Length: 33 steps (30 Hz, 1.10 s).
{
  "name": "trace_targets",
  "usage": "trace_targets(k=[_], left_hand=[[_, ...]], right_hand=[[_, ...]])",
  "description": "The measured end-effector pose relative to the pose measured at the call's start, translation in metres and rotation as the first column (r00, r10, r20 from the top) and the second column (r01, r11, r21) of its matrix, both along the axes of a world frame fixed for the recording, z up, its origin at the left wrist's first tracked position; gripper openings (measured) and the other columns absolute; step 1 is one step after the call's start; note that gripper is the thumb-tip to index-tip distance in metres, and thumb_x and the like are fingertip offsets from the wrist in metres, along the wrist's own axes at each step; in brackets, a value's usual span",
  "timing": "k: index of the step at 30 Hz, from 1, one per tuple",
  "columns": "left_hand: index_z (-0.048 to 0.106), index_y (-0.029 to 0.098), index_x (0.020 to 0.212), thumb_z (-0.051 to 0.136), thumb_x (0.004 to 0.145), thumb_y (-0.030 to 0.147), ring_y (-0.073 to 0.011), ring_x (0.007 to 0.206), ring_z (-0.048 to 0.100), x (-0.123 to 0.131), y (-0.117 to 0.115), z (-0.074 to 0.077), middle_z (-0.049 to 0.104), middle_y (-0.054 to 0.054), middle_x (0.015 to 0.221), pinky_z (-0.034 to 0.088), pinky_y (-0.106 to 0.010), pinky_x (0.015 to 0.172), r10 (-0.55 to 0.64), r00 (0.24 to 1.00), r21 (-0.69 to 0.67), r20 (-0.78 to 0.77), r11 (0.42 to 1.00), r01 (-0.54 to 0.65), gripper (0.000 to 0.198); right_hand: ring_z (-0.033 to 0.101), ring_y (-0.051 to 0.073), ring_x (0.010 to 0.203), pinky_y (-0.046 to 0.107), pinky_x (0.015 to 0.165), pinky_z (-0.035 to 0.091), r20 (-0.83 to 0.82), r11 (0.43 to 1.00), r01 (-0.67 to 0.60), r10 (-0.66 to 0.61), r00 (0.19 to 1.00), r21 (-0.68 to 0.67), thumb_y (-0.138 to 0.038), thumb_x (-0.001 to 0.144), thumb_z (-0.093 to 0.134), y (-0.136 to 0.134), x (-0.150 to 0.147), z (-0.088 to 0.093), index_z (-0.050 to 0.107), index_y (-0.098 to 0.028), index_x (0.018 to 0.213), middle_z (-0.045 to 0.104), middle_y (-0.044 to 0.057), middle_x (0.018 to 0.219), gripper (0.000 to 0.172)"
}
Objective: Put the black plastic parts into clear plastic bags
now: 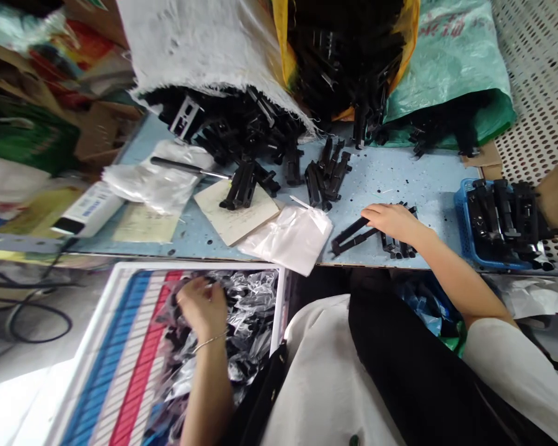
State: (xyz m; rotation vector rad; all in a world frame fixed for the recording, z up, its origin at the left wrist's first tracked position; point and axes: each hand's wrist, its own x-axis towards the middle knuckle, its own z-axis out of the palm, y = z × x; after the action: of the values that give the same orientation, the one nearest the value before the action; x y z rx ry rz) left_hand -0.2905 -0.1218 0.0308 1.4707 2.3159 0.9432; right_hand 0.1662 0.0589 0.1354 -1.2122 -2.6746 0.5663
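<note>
The right-hand grip (393,222) touches a long, black two-railed part (348,240) near the front edge of the pale blue speckled desk (428,192); small black metallic parts (390,248) lie beneath it. At near left, the blurred left-hand grip (204,303) is over dark pieces in clear plastic (255,303), inside a white-rimmed striped container (137,375). Far left, a frayed white woven sack (204,43) spills black parts (242,133). A blue plastic basket (465,236) stands right.

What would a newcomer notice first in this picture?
Probably the black parts spilling from the white sack at the back of the table. Then the striped crate at lower left, with the left hand over its bagged pieces. The right hand touches a long black part near the table's front.
</note>
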Motion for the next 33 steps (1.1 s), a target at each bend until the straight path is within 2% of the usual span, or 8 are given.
trace_targets(k=[1,3,7,12,16,27,30,33], left_hand=[[0.061,0.018,0.104,0.057,0.090,0.039,-0.0230,0.077,0.061,0.027,0.016,0.005,0.061,-0.006,0.087,0.056,-0.042,0.076,0.012,1.000,0.082,-0.025,0.997,-0.010,0.026],[0.068,0.019,0.099,0.055,0.093,0.034,-0.0247,0.090,0.064,0.084,0.048,0.013,0.067,-0.010,0.098,0.055,-0.043,0.088,-0.271,0.962,0.154,-0.030,0.950,0.272,0.020],[0.071,0.021,0.082,0.065,0.087,0.031,-0.0278,0.094,0.064,0.155,0.095,0.014,0.068,-0.013,0.098,0.055,-0.043,0.088,-0.502,0.865,0.125,0.009,0.859,0.497,0.014],[0.066,0.019,0.070,0.068,0.080,0.038,-0.0191,0.069,0.059,0.137,0.116,0.020,0.063,-0.004,0.074,0.049,-0.033,0.069,-0.354,0.872,-0.050,0.339,0.919,0.392,0.021],[0.067,0.019,0.075,0.065,0.076,0.043,-0.0169,0.064,0.057,0.123,0.118,0.030,0.062,0.000,0.065,0.042,-0.029,0.062,-0.273,0.783,-0.126,0.559,0.905,0.406,0.024],[0.050,0.022,0.087,0.076,0.064,0.038,-0.0152,0.069,0.063,0.127,0.118,0.032,0.065,0.001,0.075,0.050,-0.029,0.067,-0.197,0.525,0.006,0.828,0.940,0.342,0.038],[0.053,0.021,0.083,0.072,0.072,0.031,-0.0167,0.076,0.064,0.118,0.111,0.042,0.066,-0.002,0.081,0.054,-0.033,0.076,-0.347,0.631,0.120,0.694,0.920,0.373,0.025],[0.065,0.020,0.084,0.055,0.084,0.016,-0.0240,0.093,0.066,0.107,0.099,0.057,0.070,-0.009,0.094,0.056,-0.040,0.086,-0.529,0.798,0.123,0.289,0.847,0.517,0.010]], right_hand=[[0.069,0.028,0.102,0.040,0.087,0.052,-0.067,0.997,0.064,-0.067,0.996,-0.049,-0.022,0.097,0.059,-0.006,0.000,0.002,0.072,-0.021,0.120,0.073,0.012,0.122,0.026],[0.070,0.027,0.096,0.039,0.085,0.053,-0.220,0.960,0.184,-0.230,0.948,-0.211,-0.032,0.095,0.065,-0.019,-0.003,0.001,0.073,-0.021,0.115,0.076,0.009,0.112,0.025],[0.072,0.024,0.086,0.037,0.080,0.056,-0.429,0.739,0.215,-0.574,0.698,-0.639,-0.044,0.087,0.074,-0.043,-0.023,-0.016,0.073,-0.020,0.109,0.077,0.005,0.093,0.032],[0.075,0.022,0.075,0.035,0.072,0.061,-0.485,0.476,-0.115,-0.806,0.340,-0.872,-0.052,0.074,0.087,-0.059,-0.058,-0.035,0.069,-0.018,0.095,0.076,0.006,0.084,0.044],[0.078,0.023,0.079,0.035,0.075,0.064,-0.432,0.355,-0.316,-0.875,0.218,-0.880,-0.044,0.075,0.088,-0.054,-0.096,-0.040,0.065,-0.018,0.082,0.076,0.005,0.082,0.035],[0.077,0.023,0.083,0.039,0.085,0.064,-0.388,0.276,-0.448,-0.904,0.179,-0.850,-0.041,0.071,0.092,-0.043,-0.142,-0.057,0.066,-0.018,0.080,0.076,0.005,0.078,0.036],[0.074,0.017,0.075,0.033,0.082,0.063,-0.348,0.278,-0.352,-0.925,0.154,-0.894,-0.034,0.072,0.090,-0.039,-0.145,-0.064,0.066,-0.018,0.077,0.073,0.002,0.074,0.029],[0.071,0.013,0.069,0.027,0.075,0.061,-0.321,0.289,-0.232,-0.940,0.115,-0.929,-0.030,0.074,0.087,-0.038,-0.144,-0.066,0.066,-0.018,0.075,0.070,-0.001,0.071,0.024]])
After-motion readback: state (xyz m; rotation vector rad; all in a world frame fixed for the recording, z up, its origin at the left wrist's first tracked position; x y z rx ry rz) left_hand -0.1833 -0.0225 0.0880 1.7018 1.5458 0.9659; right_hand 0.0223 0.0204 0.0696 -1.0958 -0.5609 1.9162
